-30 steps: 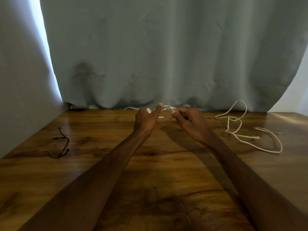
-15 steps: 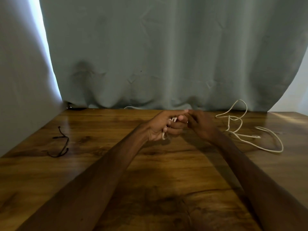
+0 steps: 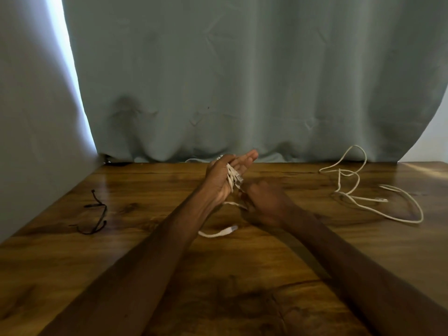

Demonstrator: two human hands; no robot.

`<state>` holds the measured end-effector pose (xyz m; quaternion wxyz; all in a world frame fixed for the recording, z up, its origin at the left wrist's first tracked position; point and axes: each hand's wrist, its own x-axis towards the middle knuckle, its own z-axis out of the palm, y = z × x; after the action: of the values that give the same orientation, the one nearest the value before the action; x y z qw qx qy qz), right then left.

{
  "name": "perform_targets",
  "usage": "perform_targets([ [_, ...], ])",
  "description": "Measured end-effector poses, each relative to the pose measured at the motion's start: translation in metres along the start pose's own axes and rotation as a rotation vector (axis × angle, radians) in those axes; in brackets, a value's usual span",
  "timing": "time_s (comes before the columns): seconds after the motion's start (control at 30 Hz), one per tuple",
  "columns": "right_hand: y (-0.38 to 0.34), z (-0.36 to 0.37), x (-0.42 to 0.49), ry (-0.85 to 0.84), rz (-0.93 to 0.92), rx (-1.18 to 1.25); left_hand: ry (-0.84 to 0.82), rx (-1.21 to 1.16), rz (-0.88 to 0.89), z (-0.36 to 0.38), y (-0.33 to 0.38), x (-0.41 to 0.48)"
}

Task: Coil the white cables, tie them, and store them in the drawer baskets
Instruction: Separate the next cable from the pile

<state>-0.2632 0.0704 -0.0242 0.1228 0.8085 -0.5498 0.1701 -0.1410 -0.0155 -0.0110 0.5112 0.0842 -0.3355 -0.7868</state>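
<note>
White cable (image 3: 232, 177) wound in thin, limp turns round the left hand (image 3: 218, 184), raised with fingers straight and together, likely as a former for the coil. Right hand (image 3: 266, 202) blurred just near of it, grip impossible to tell. Stiff plug end (image 3: 230, 229) loose on the glossy wooden table (image 3: 145, 190); second cable (image 3: 349, 174) sprawled far right; black tie (image 3: 104, 212) waiting left.

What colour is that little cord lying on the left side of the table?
The cord is black; the head view shows it.
</note>
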Motion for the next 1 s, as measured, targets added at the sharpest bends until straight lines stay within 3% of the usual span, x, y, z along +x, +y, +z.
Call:
perform_targets([
  [0.17,-0.001,0.0,0.003,0.034,0.074,0.199,0.14,0.015,0.139,-0.008,-0.001,0.012],
  [0.3,-0.008,0.0,0.001,-0.036,0.246,0.783,0.267,0.142,0.305,-0.019,0.007,0.023],
  [0.43,-0.012,-0.013,0.002,-0.043,0.438,1.315,0.356,0.507,0.475,-0.027,0.013,0.025],
  [0.6,-0.005,-0.027,0.006,-0.289,0.7,1.799,0.416,1.061,0.728,-0.045,0.014,0.018],
  [0.67,-0.002,-0.032,0.008,-0.343,0.723,1.943,0.4,1.24,0.814,-0.051,0.013,0.017],
  [0.8,0.0,-0.042,0.007,-0.331,0.612,1.908,0.275,1.544,0.847,-0.054,0.01,0.012],
  [1.0,0.02,-0.038,0.005,0.12,0.35,1.084,0.013,1.23,0.311,-0.025,-0.003,-0.014],
])
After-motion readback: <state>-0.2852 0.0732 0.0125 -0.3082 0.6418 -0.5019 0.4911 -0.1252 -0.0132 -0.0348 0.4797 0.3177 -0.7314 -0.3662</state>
